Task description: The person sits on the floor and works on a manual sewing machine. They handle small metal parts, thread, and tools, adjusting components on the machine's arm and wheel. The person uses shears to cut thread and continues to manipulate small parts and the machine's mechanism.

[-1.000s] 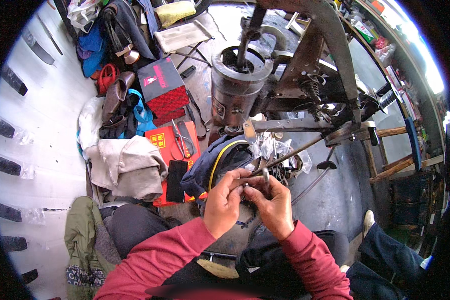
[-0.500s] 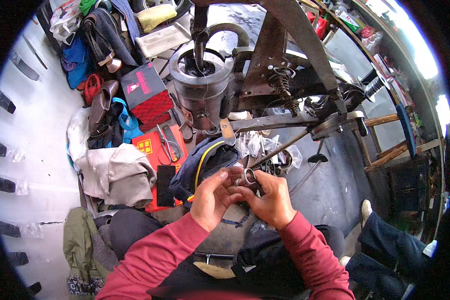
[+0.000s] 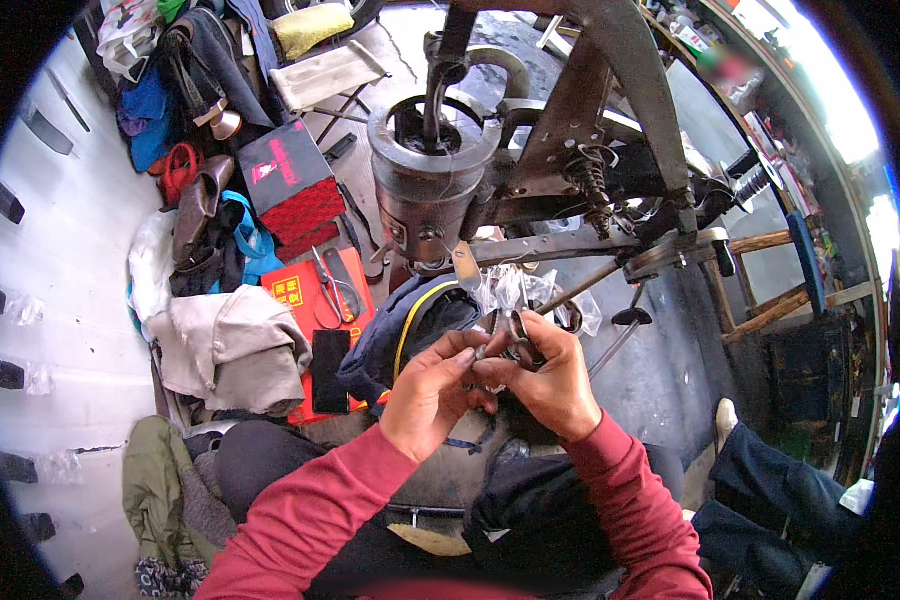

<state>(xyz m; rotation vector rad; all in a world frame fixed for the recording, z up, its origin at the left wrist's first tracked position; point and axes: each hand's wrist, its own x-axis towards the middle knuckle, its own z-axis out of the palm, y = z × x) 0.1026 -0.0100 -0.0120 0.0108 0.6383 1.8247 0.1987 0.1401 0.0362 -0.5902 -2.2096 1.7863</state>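
We are holding a small, dark, curved metal piece [image 3: 518, 330] in our bare right hand [image 3: 552, 385], whose grip is pinching it between thumb and fingers. Our bare left hand [image 3: 430, 390] is bending its thumb and forefinger in close at the left of the piece; we cannot tell whether that grip is pinching anything (the fingers are hiding much of it). The piece is sitting between our two hands, and maroon cloth sleeves [image 3: 320, 510] are covering our forearms.

Beyond our left hand, a navy-blue cloth bag with yellow piping [image 3: 380, 335] is slumping. Left of the bag, a flat, black, rectangular phone [image 3: 331, 372] and dark-handled metal scissors [image 3: 325, 285] are lying on a flat, bright red packet [image 3: 305, 272], and a crumpled beige cloth [image 3: 230, 345] is lying beside the packet. Ahead of us, a dark metal machine with a thick round cylinder [image 3: 425, 205] is standing.
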